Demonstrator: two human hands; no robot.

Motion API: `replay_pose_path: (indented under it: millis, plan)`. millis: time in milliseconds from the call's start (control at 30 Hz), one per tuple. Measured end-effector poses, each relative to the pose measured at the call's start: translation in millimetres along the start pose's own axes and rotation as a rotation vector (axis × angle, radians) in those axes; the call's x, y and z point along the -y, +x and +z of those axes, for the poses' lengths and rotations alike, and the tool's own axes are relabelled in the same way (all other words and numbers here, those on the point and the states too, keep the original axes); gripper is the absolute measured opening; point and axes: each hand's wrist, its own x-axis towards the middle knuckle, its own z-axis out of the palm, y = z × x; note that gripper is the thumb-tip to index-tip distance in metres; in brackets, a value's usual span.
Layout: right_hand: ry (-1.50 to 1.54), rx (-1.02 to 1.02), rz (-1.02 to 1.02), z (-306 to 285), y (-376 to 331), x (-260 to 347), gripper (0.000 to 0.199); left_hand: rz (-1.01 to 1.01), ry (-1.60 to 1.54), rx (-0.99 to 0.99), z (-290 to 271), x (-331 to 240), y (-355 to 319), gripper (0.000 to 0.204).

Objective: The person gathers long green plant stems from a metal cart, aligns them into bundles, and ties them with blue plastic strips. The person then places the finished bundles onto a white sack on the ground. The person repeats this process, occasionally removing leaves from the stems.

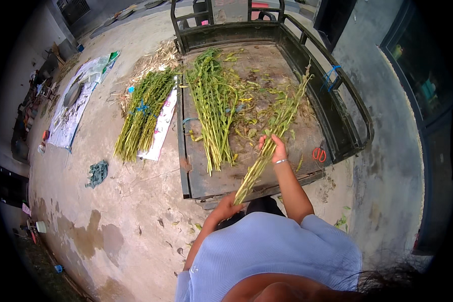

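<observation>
A long green leafy stalk lies slanted over the near right part of a flat cart bed, its cut end pointing toward the person and its leafy tip reaching up toward the far right rail. The left hand grips the cut end just off the near edge of the bed, fingers wrapped around the stem. The right hand, with a thin bracelet at the wrist, closes around the stalk further up, at about its middle, fingers curled over the stem. Just left of the right hand's fingers, a heap of similar green stalks lies lengthwise on the bed, with loose yellow-green leaves scattered between heap and held stalk. To the right of those fingers, near the bed's side rail, lie orange-handled scissors. Well to the left of both hands, on the concrete ground beside the cart, rests a bundle of stalks tied with blue string, partly on a white sheet. Further left a crumpled greenish cloth lies on the ground.
</observation>
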Motion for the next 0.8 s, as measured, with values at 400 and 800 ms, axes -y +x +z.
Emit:
replay_pose_path:
  millis: [400, 800]
  plan:
    - [0.285, 0.014, -0.058, 58.7, -4.5, -43.0, 0.012, 0.002, -0.004, -0.028, -71.8, 13.9, -84.8, 0.03]
    - [0.075, -0.03, 0.063, 141.5, 21.0, -220.2, 0.036, -0.032, 0.068, -0.096, -208.4, 93.9, -190.0, 0.033]
